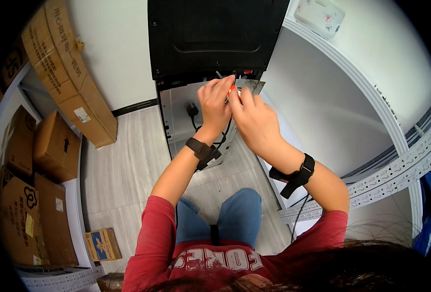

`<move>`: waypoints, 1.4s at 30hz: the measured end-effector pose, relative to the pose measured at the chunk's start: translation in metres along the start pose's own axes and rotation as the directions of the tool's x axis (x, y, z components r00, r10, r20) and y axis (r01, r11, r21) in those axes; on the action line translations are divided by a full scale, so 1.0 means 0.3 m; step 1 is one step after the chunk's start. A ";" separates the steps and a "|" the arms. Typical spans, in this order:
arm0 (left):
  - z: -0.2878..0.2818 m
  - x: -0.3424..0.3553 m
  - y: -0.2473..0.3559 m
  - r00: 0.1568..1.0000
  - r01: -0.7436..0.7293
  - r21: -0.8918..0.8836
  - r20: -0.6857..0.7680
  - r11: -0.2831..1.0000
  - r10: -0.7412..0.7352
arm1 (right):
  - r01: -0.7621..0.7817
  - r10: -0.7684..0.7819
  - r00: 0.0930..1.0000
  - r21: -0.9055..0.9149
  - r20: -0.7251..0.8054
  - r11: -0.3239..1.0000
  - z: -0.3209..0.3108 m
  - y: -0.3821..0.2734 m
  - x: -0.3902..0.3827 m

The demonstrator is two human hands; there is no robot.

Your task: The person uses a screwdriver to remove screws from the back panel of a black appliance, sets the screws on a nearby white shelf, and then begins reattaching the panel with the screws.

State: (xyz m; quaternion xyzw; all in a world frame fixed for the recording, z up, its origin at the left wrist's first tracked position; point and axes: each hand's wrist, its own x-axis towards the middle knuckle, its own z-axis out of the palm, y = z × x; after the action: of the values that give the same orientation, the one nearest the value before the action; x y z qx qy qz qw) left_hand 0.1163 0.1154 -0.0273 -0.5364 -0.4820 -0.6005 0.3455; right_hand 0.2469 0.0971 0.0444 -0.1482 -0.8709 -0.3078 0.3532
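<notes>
In front of me stands an appliance with a black upper panel (210, 29) and a bare metal lower panel (176, 104). Along the seam between the two, my left hand (215, 104) and my right hand (254, 119) meet with fingers bent. A small red-and-white item (232, 91) shows between them, pinched by my right hand; its kind is mostly hidden by the fingers. My left fingertips are closed beside it, and what they grip cannot be made out. A black power plug (192, 109) with its cord hangs against the metal panel, left of my left wrist.
Cardboard boxes (57, 146) fill a shelf on the left, and a tall carton (74, 78) leans on the wall. A small yellow-and-blue box (102, 245) sits low at left. White metal shelving (371, 194) curves along the right, with a clear plastic container (319, 18) above.
</notes>
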 end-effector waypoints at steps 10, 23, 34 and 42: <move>-0.010 0.008 0.020 0.998 0.054 -0.087 0.022 0.995 -0.053 | -0.333 0.296 0.924 0.130 0.243 0.934 -0.046 0.002 0.030; -0.018 -0.026 0.024 0.994 0.107 -0.126 0.011 0.986 -0.106 | -0.386 0.336 0.857 0.054 0.390 0.921 -0.061 -0.013 0.021; -0.008 -0.021 0.040 0.997 0.079 -0.101 0.019 0.992 -0.078 | -0.509 0.427 0.730 0.007 0.534 0.861 -0.069 -0.003 0.003; 0.004 -0.027 0.052 0.996 0.093 -0.083 0.019 0.992 -0.092 | -0.261 0.227 0.958 0.199 0.178 0.945 -0.023 0.010 -0.050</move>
State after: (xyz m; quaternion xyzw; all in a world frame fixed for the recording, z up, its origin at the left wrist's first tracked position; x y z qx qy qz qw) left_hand 0.1327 0.1111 -0.0320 -0.5320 -0.4833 -0.6314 0.2910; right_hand 0.2626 0.0944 0.0389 -0.2382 -0.8989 -0.1510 0.3352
